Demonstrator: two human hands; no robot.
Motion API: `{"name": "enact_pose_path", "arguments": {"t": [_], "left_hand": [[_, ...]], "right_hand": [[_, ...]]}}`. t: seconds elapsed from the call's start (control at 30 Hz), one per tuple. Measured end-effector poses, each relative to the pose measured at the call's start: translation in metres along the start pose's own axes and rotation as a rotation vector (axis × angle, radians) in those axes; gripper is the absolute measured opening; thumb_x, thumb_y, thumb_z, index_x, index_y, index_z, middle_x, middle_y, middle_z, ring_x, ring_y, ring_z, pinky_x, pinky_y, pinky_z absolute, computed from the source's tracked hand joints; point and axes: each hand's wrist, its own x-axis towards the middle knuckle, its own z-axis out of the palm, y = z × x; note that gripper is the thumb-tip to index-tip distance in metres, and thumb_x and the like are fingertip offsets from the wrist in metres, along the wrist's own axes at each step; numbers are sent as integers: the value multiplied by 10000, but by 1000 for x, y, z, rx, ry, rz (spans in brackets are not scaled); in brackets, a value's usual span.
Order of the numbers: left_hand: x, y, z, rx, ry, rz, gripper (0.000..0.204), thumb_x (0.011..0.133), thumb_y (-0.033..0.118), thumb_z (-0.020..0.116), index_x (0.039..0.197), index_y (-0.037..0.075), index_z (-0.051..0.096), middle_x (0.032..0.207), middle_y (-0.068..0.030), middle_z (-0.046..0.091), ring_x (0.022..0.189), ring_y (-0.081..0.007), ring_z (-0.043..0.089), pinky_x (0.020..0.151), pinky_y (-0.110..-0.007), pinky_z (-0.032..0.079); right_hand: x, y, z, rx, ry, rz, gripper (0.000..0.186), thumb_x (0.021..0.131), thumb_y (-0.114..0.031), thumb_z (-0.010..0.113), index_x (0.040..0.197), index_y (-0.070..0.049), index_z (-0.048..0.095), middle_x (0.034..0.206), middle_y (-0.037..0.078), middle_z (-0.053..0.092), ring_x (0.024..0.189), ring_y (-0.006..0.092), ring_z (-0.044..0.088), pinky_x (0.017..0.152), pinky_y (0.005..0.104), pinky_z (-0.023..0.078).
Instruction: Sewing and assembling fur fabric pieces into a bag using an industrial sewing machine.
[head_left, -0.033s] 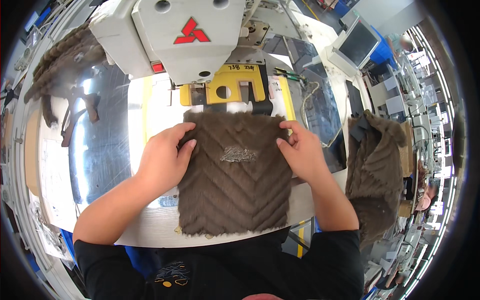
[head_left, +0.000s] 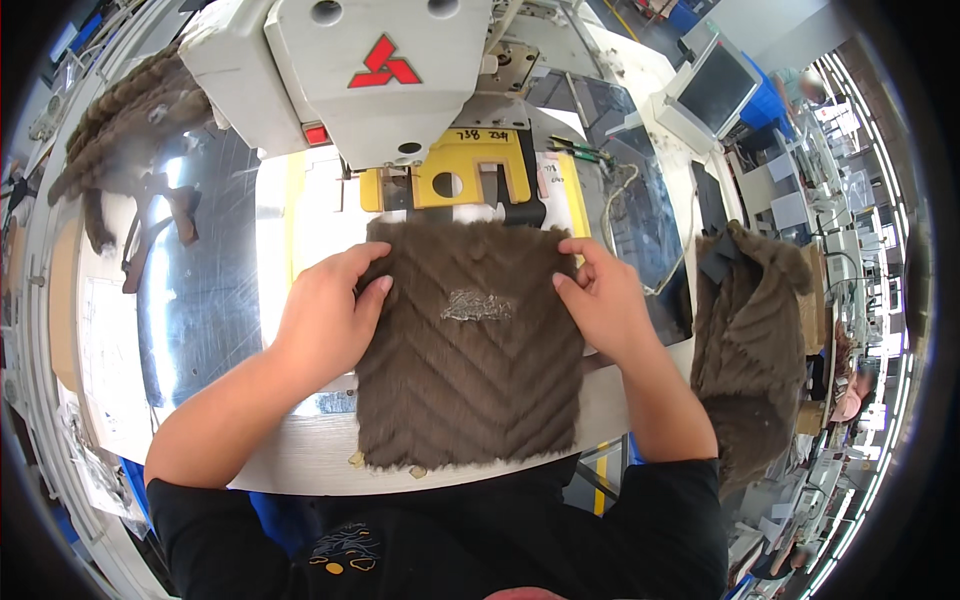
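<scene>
A brown, square-cut piece of fur with chevron ridges lies in front of me, its near edge reaching the table's front edge. A crinkled clear, shiny patch sits on its upper middle. At the far left corner, my left hand pinches the edge between thumb and fingers. My right hand grips the far right corner the same way. Just beyond the far edge lies a yellow template with cutouts, under the white head of a sewing machine.
More brown fur hangs at the right, and a fur pile lies far left. Dark straps rest on the shiny metal plate. A screen stands back right. Green-handled tools and a pale cord lie right of the template.
The fur piece has shifted very slightly away from me, with both hands still on its far corners.
</scene>
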Motion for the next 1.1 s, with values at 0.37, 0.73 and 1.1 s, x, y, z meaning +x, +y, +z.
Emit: {"name": "enact_pose_path", "arguments": {"t": [0.37, 0.73, 1.1], "left_hand": [[8, -9, -4, 103, 52, -64, 314, 969, 120, 645, 1255, -9, 650, 1057, -263, 717, 953, -445, 683, 861, -488, 538], [16, -14, -1, 132, 74, -37, 330, 976, 130, 635, 1281, 2, 637, 1106, -243, 716, 1037, -434, 672, 915, -480, 532], [13, -16, 3, 138, 145, 27, 328, 966, 124, 659, 1275, 14, 650, 1122, -220, 720, 1006, -405, 693, 878, -450, 555]], "right_hand": [[28, -17, 8, -64, -17, -103, 404, 925, -202, 705, 1295, -48, 652, 714, 129, 633, 682, 303, 630, 688, 421, 505], [125, 7, -15, 413, -58, 91, 186, 946, -211, 732, 921, -28, 712, 700, 1, 606, 533, 95, 506, 493, 275, 398], [208, -10, -12, 207, -6, 35, 73, 924, -88, 688, 872, -38, 698, 715, 12, 615, 554, 110, 542, 489, 307, 411]]}}
